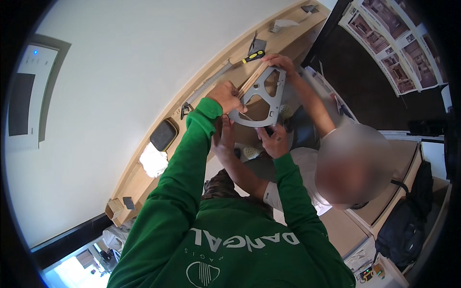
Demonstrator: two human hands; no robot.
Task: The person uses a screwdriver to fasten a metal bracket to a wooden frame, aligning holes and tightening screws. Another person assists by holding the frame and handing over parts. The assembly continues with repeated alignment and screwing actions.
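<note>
A grey quarter-round frame (278, 103) with large cut-outs is held up in front of me, fixed along thin wooden panels (254, 79). My left hand (223, 97) is closed at its left corner, fingers curled over the panel edge and thumb against the frame. Below, my right hand (274, 140) pinches the curved lower rim; a small dark thing shows by its fingers, too unclear to name. A co-worker sits opposite at the right. One of that person's hands (282, 62) grips the upper end, and the other hand (224, 137) supports the lower left corner from beneath.
Along the wall runs a wooden ledge (139, 185). On it lie a long tool with a yellow-and-black handle (254, 56), a dark zip case (163, 135), a crumpled white cloth or bag (153, 161) and a phone (128, 203). A black backpack (401, 235) rests at the right.
</note>
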